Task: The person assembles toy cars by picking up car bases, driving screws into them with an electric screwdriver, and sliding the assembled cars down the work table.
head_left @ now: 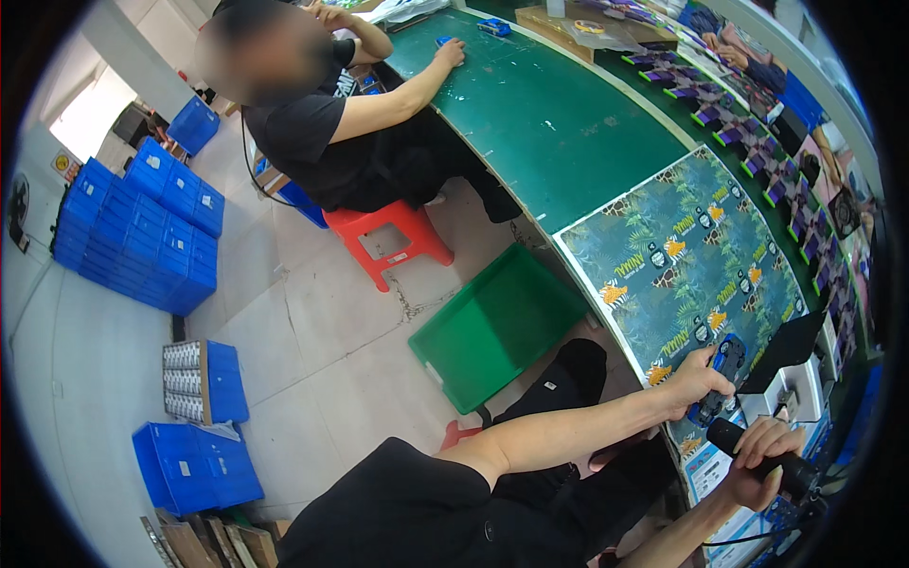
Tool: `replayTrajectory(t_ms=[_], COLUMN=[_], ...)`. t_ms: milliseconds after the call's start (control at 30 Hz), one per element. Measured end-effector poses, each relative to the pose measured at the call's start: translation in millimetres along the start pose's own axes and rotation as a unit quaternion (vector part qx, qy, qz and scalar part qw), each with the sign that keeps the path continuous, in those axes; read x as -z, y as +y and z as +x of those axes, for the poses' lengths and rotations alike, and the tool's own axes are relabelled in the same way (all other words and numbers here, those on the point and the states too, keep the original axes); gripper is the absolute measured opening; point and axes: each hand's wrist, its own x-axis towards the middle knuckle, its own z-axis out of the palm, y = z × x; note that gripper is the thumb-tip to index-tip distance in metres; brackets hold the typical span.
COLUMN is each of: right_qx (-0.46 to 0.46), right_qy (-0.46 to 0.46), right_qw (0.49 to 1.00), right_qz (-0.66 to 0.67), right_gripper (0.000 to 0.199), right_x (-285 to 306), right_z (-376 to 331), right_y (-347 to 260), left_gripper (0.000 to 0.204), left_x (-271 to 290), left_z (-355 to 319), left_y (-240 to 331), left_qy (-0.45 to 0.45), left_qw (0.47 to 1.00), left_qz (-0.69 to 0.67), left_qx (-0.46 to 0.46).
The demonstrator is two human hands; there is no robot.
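Note:
A blue and black toy car (729,358) is gripped in my left hand (696,383), over the near right end of the table, its dark underside partly showing. My right hand (769,456) is wrapped round a black cylindrical tool that looks like an electric screwdriver (727,436), its front end close to the car; whether they touch I cannot tell. Beneath both hands lies a patterned sheet (682,241) with leaves and animal prints. Just past the car stands a white box (801,390) with a black panel (788,350) over it.
A co-worker on a red stool (393,232) reaches to a small blue item on the green table (559,156). Another blue toy car (494,26) lies farther back. Purple and green toys (757,166) line the right side. A green tray (502,322) and blue bins (142,222) occupy the floor.

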Motion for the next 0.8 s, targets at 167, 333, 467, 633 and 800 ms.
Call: replayTrajectory(t_ms=[167, 333, 467, 633, 800], right_qx=[0.004, 0.066, 0.027, -0.011, -0.008], right_qy=[-0.016, -0.009, 0.064, 0.171, 0.169], right_qw=[1.0, 0.996, 0.981, 0.974, 0.971], right_qz=[-0.022, -0.052, -0.18, -0.149, -0.167], right_gripper=[0.032, 0.029, 0.019, 0.021, 0.016], right_x=[2, 10, 37, 46, 61], right_z=[-9, -22, -49, -59, -64], right_y=[-10, -48, -44, -25, -31], left_gripper=[0.032, 0.041, 0.079, 0.085, 0.09], left_x=[-8, -15, -1, 59, 119], left_z=[1, 6, 34, 65, 48], left_y=[-3, 37, 60, 73, 185], left_qy=[0.008, -0.05, -0.162, -0.288, -0.164], left_qw=[0.998, 0.958, 0.515, 0.297, 0.314], left_qz=[-0.056, 0.232, 0.683, 0.76, 0.83], left_qx=[0.012, -0.162, -0.492, -0.5, -0.431])
